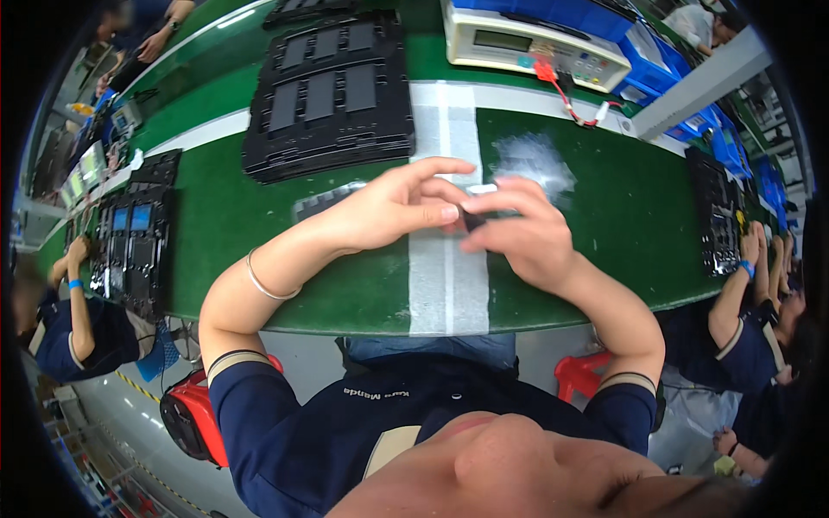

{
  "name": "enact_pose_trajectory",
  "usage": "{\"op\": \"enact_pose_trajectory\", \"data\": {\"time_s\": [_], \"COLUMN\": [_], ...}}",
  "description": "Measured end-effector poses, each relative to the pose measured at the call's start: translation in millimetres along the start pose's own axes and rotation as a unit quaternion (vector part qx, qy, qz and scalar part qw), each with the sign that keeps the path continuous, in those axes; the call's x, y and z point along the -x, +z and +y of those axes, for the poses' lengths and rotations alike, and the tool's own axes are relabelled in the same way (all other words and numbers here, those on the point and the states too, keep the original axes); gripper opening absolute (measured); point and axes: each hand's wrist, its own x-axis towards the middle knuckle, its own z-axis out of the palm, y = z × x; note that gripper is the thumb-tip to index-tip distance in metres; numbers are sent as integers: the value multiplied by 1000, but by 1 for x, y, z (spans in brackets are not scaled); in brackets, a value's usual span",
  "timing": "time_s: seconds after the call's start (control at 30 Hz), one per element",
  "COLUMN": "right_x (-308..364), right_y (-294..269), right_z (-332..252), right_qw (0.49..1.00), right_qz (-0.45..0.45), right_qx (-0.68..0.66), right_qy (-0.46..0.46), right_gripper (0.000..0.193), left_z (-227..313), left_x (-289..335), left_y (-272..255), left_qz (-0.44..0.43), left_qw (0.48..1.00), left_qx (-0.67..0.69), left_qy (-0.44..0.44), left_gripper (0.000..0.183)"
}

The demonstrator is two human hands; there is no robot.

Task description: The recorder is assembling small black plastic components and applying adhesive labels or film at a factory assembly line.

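Nearest the lens: my wearer's face fills the near edge, blurred; below it a dark navy shirt (345, 423) with tan-banded short sleeves.
Forearms: both rise from the near edge and meet over the middle of the green bench (259, 224).
Left hand (393, 207): fingers curled, thumb and forefinger pinched on the left end of a small dark part (472, 219). A thin bangle (263, 283) sits on that wrist.
Right hand (522, 229): fingertips closed on the right end of the same part, from above and behind.
Hands, state: together, touching at the tips, both clamped on the part.
Small dark part: held just above the pale strip (449, 276) that runs near-to-far across the bench; mostly hidden by fingers, so I cannot tell its shape.
Far left of hands: stack of black trays (332, 95) with grey rectangular inserts.
Left of hands: one grey-and-black piece (324, 201) lies flat on the bench, partly behind the left wrist.
Far centre: beige bench meter (531, 43) with red leads (566, 99) trailing toward me.
Far right of hands: crumpled clear film (535, 160), just beyond the right hand.
Right edge: black fixture (717, 216); another person's hands (756, 246) beside it.
Left edge: another seated person (73, 319), blue wristband, by more black trays (134, 242).
Under bench: red stools (203, 414) left and right.
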Motion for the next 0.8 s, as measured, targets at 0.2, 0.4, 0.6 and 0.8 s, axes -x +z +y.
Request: {"op": "enact_pose_trajectory", "data": {"time_s": [0.2, 0.4, 0.6, 0.8], "right_x": [15, 25, 29, 33], "right_y": [10, 21, 13, -38], "right_z": [23, 22, 29, 66], "right_qw": [973, 885, 852, 943], "right_qz": [87, 4, -66, -63], "right_qx": [-174, -326, -411, -14], "right_qy": [125, 332, 319, 327], "right_gripper": [38, 34, 35, 23], "left_z": [-9, -25, -32, -30], "left_x": [-8, -7, -2, 6], "left_y": [-5, 6, 11, 4], "left_qz": [91, 46, 32, 93], "left_qw": [996, 994, 998, 947], "left_qx": [4, -102, -10, -308], "left_qy": [2, -13, -52, -2], "left_gripper": [12, 11, 7, 7]}}
